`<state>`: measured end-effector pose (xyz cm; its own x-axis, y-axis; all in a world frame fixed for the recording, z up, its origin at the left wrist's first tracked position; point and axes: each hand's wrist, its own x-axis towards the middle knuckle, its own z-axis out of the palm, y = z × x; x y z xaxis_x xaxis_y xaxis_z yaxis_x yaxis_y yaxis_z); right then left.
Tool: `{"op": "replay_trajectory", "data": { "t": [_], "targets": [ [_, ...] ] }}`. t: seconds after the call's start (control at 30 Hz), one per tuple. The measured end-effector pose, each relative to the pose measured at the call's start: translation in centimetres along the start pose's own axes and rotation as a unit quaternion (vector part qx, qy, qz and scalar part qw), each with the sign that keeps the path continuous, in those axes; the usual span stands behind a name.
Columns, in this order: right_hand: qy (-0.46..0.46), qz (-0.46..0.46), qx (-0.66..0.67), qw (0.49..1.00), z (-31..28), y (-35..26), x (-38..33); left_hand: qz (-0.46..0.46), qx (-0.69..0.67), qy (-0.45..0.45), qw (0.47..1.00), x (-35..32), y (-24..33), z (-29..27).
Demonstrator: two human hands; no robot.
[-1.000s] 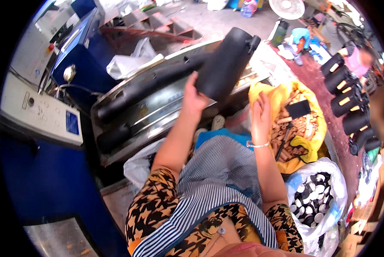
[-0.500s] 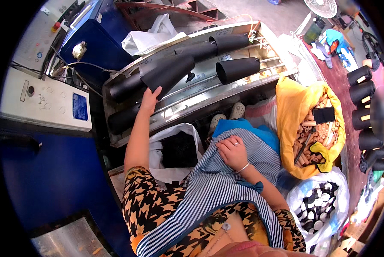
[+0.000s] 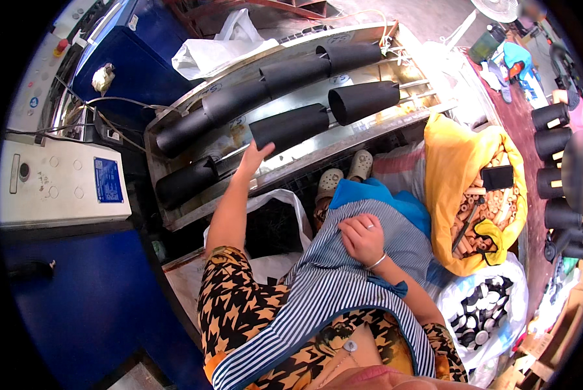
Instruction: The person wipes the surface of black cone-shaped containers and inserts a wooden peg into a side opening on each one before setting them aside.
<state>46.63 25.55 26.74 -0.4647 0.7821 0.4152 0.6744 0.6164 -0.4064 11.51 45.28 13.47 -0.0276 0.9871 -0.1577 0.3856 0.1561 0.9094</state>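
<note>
My left hand [image 3: 255, 160] is at the near left end of a black tapered tube [image 3: 291, 127], thumb and forefinger spread apart at its rim. The tube lies on a metal rod, in line with another black tube [image 3: 187, 182] to the left and a further black sleeve [image 3: 364, 102] to the right. Behind them runs a row of similar dark tubes [image 3: 294, 73] along the metal trough [image 3: 265, 175]. On my striped apron [image 3: 317, 260] rests my right hand [image 3: 363, 239], holding nothing, its fingers loosely bent.
A yellow sack [image 3: 444, 195] of tan cylinders, with a phone [image 3: 497, 177] on top, stands to my right. Below it is a white bag [image 3: 516, 305] of black and white caps. Blue machinery [image 3: 77, 292] fills the left. More black tubes [image 3: 551, 143] line the right table.
The tube in my left hand has come down from a tilted position above the trough onto the rod. My left hand has moved right and its grip has loosened.
</note>
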Motion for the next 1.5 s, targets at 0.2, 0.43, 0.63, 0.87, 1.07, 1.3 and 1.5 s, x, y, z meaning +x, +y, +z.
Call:
{"op": "replay_trajectory", "data": {
  "t": [0.2, 0.43, 0.63, 0.87, 1.07, 1.3, 1.5],
  "targets": [
    [-0.004, 0.006, -0.004, 1.000, 0.4, 0.4, 0.0, -0.064, -0.077, 0.026, 0.995, 4.1, 2.0, 6.8],
    [-0.006, 0.008, 0.004, 1.000, 0.2, -0.1, 0.4, 0.052, 0.130, 0.135, 0.981, 2.1, -0.3, 2.4],
    [0.004, -0.008, 0.035, 0.999, 0.5, -0.9, 0.0, 0.084, 0.794, 0.154, 0.582, -7.4, -7.9, -15.9],
    [0.034, -0.007, 0.009, 0.999, 0.4, -0.2, -0.6, 0.180, 0.693, 0.122, 0.687, -5.1, 6.7, -22.9],
    [0.060, -0.010, 0.027, 0.998, -0.1, -0.1, -1.0, 0.304, 0.510, 0.115, 0.796, -7.9, 18.5, -21.9],
    [0.081, -0.017, 0.039, 0.996, 0.4, -0.4, -2.2, 0.186, 0.556, 0.046, 0.809, -11.1, 17.5, -15.2],
    [0.093, 0.004, 0.015, 0.996, 0.0, 0.7, -3.7, 0.187, 0.558, 0.058, 0.807, -11.0, 20.3, -12.5]
  ]
}}
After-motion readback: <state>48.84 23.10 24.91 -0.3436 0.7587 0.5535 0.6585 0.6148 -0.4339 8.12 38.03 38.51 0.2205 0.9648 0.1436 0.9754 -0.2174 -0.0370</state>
